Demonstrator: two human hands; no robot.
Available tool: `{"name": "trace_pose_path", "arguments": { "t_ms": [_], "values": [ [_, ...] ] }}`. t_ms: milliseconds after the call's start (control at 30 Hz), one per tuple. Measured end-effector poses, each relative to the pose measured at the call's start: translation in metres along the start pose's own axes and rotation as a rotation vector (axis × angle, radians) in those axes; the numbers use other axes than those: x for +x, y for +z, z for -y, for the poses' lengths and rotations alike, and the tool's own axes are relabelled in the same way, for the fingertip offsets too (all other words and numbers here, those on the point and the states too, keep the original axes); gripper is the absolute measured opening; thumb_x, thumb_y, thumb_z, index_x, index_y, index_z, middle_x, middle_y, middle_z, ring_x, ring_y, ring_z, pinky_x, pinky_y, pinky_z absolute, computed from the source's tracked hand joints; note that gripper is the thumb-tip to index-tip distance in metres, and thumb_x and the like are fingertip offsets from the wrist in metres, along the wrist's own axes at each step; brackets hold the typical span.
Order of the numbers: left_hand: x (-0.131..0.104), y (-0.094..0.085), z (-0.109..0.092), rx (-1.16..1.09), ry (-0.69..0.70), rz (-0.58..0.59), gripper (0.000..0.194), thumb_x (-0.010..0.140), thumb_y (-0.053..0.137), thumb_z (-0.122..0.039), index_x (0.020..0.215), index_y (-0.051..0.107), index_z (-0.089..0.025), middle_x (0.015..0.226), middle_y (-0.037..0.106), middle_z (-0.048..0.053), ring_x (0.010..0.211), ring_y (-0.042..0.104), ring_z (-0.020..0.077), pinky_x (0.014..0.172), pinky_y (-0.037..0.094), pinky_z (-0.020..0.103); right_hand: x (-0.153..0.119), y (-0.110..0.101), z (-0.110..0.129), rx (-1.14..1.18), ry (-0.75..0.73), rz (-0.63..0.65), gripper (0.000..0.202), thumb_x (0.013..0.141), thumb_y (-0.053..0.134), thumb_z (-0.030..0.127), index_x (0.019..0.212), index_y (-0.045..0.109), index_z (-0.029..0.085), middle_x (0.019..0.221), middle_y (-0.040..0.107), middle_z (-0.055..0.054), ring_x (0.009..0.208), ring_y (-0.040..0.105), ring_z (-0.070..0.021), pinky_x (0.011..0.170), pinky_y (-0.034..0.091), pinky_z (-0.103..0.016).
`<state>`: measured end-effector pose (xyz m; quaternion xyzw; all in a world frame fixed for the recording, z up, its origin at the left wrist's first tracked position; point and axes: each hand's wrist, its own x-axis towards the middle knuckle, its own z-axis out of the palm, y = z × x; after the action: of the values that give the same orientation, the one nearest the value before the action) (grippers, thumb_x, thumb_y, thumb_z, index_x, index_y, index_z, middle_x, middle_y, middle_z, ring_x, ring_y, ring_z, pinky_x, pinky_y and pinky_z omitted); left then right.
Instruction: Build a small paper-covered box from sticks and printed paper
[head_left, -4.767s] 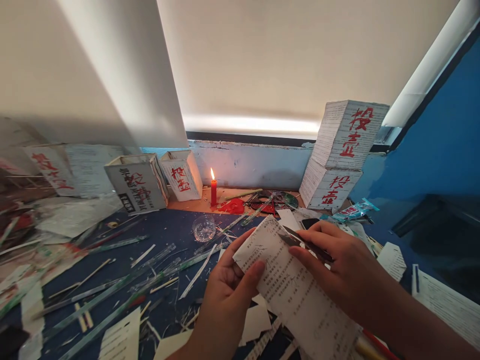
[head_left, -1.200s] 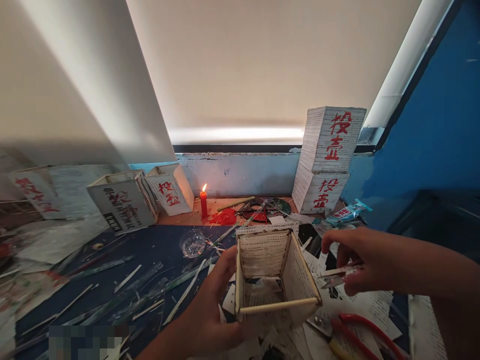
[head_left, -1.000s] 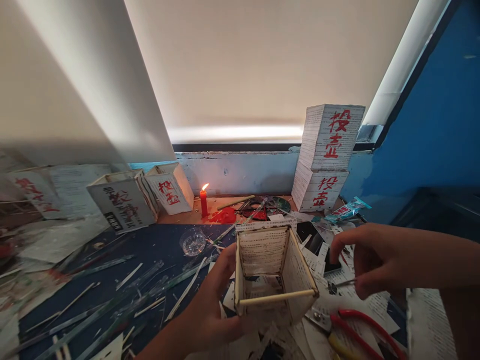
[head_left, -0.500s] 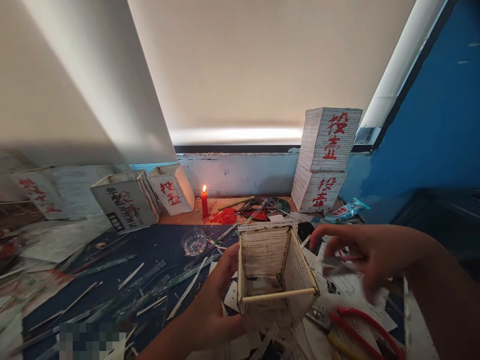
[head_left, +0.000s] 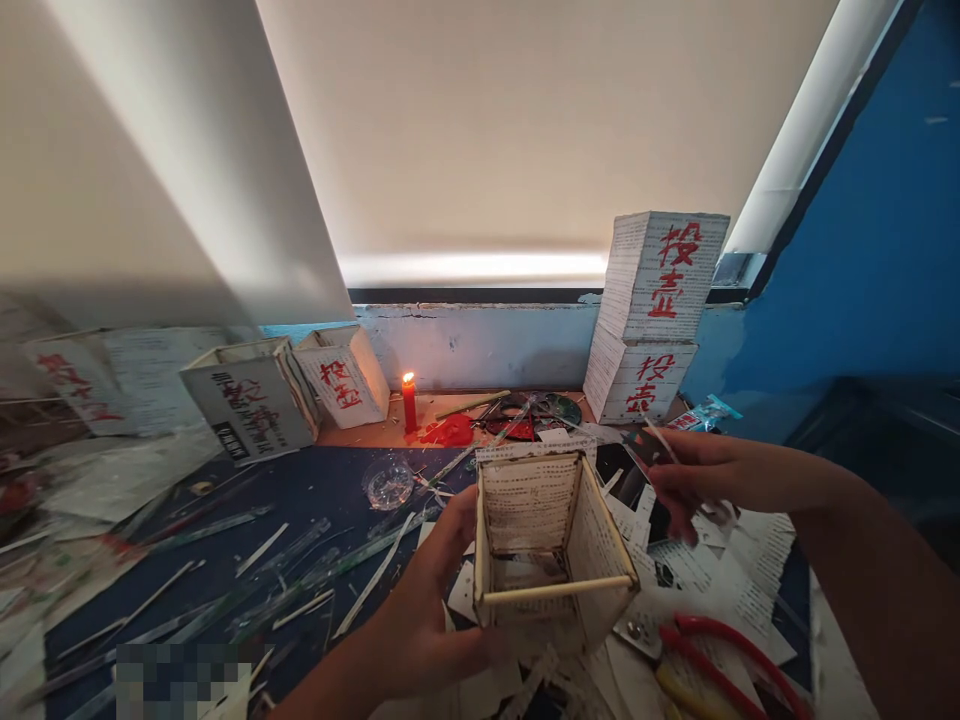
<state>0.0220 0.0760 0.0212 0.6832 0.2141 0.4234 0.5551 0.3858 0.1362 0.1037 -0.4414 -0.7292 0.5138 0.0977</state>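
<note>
My left hand (head_left: 439, 590) grips the left side of an open box frame (head_left: 559, 597), with thumb and fingers apart around its wall. The box has stick edges and walls of printed paper, and its open top faces me. To its right and above the papers, my right hand (head_left: 720, 485) is closed on a thin tool that looks like scissors (head_left: 643, 448); motion blurs it and the fingers hide part. Red-handled pliers (head_left: 739, 650) lie below the right hand among printed paper scraps (head_left: 750, 575).
A lit red candle (head_left: 409, 405) stands at the back beside red wax (head_left: 448, 430). Paper boxes with red characters are stacked at right (head_left: 637, 375) and stand at left (head_left: 341, 380). A clear round dish (head_left: 390, 484), sticks and plastic strips litter the dark tabletop (head_left: 300, 490).
My right hand has moved up and away with the tool, which now points up and to the left. The left hand and the box frame have stayed still.
</note>
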Motion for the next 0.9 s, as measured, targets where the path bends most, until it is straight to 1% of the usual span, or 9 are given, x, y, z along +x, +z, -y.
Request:
{"name": "trace_pose_path", "arguments": {
  "t_ms": [67, 167, 400, 567, 633, 700, 767, 833, 900],
  "values": [
    [0.0, 0.0, 0.001, -0.008, 0.001, 0.002, 0.089, 0.083, 0.081, -0.044, 0.156, 0.031, -0.033, 0.163, 0.038, 0.012, 0.152, 0.031, 0.0419, 0.123, 0.03, 0.055, 0.001, 0.0, 0.002, 0.038, 0.001, 0.053, 0.032, 0.099, 0.063, 0.052, 0.108, 0.053, 0.023, 0.068, 0.059, 0.005, 0.053, 0.054, -0.0103, 0.051, 0.046, -0.023],
    [0.0, 0.001, 0.002, -0.013, 0.013, 0.006, 0.088, 0.084, 0.08, -0.046, 0.156, 0.031, -0.033, 0.163, 0.038, 0.013, 0.152, 0.032, 0.0423, 0.122, 0.031, 0.055, 0.001, 0.001, 0.004, 0.087, -0.015, 0.078, 0.031, 0.098, 0.066, 0.05, 0.109, 0.058, 0.022, 0.073, 0.051, 0.006, 0.054, 0.046, -0.0083, 0.051, 0.042, -0.023],
    [-0.002, 0.001, 0.003, 0.029, 0.048, -0.002, 0.09, 0.082, 0.081, -0.047, 0.157, 0.032, -0.033, 0.16, 0.043, 0.013, 0.15, 0.036, 0.0418, 0.122, 0.031, 0.054, -0.008, 0.0, -0.004, 0.145, -0.033, -0.145, 0.044, 0.105, 0.052, 0.052, 0.14, 0.06, 0.025, 0.104, 0.066, -0.006, 0.083, 0.06, -0.0165, 0.067, 0.047, -0.03],
    [-0.002, 0.001, 0.004, 0.038, 0.029, -0.02, 0.089, 0.083, 0.081, -0.047, 0.156, 0.033, -0.033, 0.159, 0.044, 0.013, 0.148, 0.039, 0.0409, 0.121, 0.034, 0.052, -0.011, 0.004, 0.016, 0.228, -0.075, 0.029, 0.05, 0.101, 0.064, 0.044, 0.148, 0.055, 0.03, 0.113, 0.063, -0.006, 0.112, 0.066, -0.0249, 0.099, 0.052, -0.044],
    [-0.003, 0.0, 0.004, 0.039, 0.019, -0.019, 0.09, 0.083, 0.081, -0.046, 0.157, 0.032, -0.033, 0.159, 0.044, 0.014, 0.148, 0.039, 0.0406, 0.12, 0.035, 0.052, -0.01, 0.006, 0.024, 0.198, -0.093, -0.005, 0.045, 0.1, 0.067, 0.039, 0.143, 0.058, 0.027, 0.115, 0.065, -0.008, 0.117, 0.065, -0.0257, 0.106, 0.049, -0.045],
    [-0.003, -0.001, 0.004, 0.052, 0.018, -0.016, 0.09, 0.082, 0.082, -0.044, 0.157, 0.032, -0.034, 0.16, 0.044, 0.013, 0.148, 0.04, 0.0399, 0.12, 0.035, 0.051, -0.008, 0.007, 0.025, 0.163, -0.13, -0.084, 0.041, 0.1, 0.067, 0.038, 0.138, 0.059, 0.024, 0.115, 0.068, -0.009, 0.113, 0.067, -0.0247, 0.1, 0.052, -0.042],
    [-0.004, -0.002, 0.003, 0.07, 0.023, -0.013, 0.091, 0.081, 0.083, -0.043, 0.156, 0.032, -0.034, 0.159, 0.045, 0.012, 0.148, 0.04, 0.0395, 0.121, 0.033, 0.052, -0.007, 0.005, 0.021, 0.172, -0.197, -0.125, 0.041, 0.1, 0.066, 0.039, 0.139, 0.059, 0.024, 0.109, 0.066, -0.008, 0.091, 0.07, -0.0198, 0.079, 0.058, -0.035],
    [-0.005, -0.002, 0.002, 0.069, 0.021, -0.016, 0.091, 0.081, 0.083, -0.042, 0.156, 0.032, -0.034, 0.159, 0.045, 0.012, 0.147, 0.041, 0.0401, 0.121, 0.033, 0.053, -0.007, 0.001, 0.013, 0.201, -0.248, -0.142, 0.042, 0.101, 0.063, 0.041, 0.14, 0.06, 0.026, 0.103, 0.061, -0.005, 0.067, 0.061, -0.0115, 0.057, 0.051, -0.028],
    [-0.005, -0.001, 0.001, 0.058, 0.015, -0.019, 0.09, 0.081, 0.082, -0.042, 0.156, 0.032, -0.034, 0.158, 0.046, 0.012, 0.146, 0.043, 0.041, 0.119, 0.036, 0.054, -0.009, -0.004, 0.008, 0.162, -0.238, -0.162, 0.041, 0.102, 0.062, 0.041, 0.14, 0.063, 0.027, 0.101, 0.06, -0.004, 0.06, 0.049, -0.008, 0.05, 0.042, -0.025]
  ]
}}
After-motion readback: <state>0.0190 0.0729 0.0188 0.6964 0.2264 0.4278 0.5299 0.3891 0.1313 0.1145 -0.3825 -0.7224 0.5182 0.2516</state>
